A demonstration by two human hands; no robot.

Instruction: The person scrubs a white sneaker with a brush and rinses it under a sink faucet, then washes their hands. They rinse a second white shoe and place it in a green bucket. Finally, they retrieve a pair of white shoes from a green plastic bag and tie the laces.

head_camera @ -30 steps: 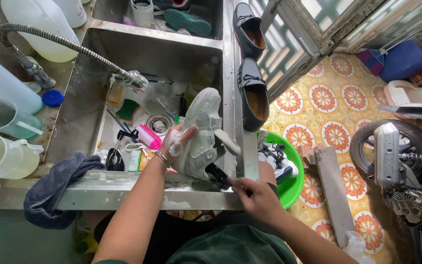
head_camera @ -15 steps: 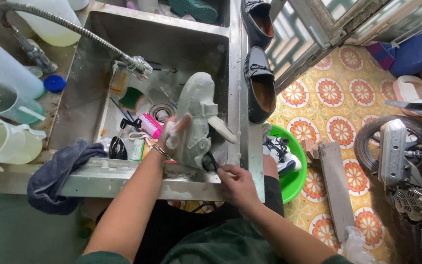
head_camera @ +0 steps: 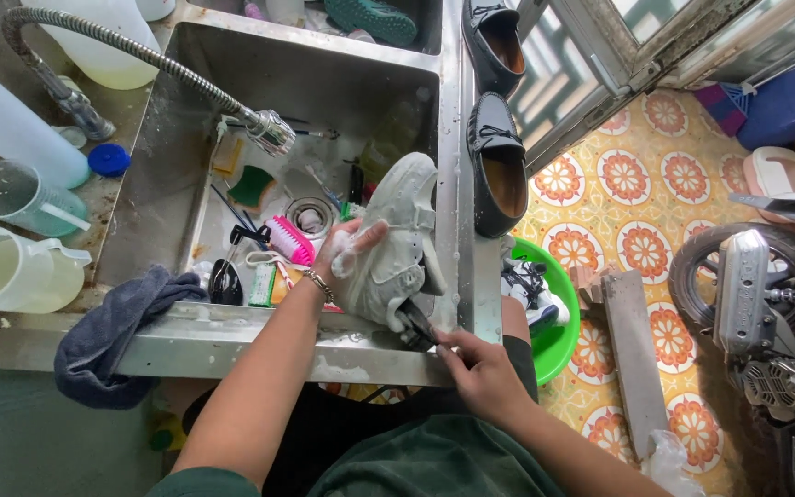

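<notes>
White sneaker (head_camera: 396,244) gripped by left hand (head_camera: 347,256); right hand (head_camera: 476,364) clamps black brush (head_camera: 413,324) beside sink (head_camera: 167,138).

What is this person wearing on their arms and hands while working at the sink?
No gloves and no long sleeves: both forearms are bare. The left hand is coated in white soap foam, with a thin metal bracelet at its wrist. The right hand wears nothing. A dark green garment covers the body.

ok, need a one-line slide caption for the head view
Over a steel sink, the left hand holds a soapy white sneaker while the right hand works a dark brush against its heel.
</notes>
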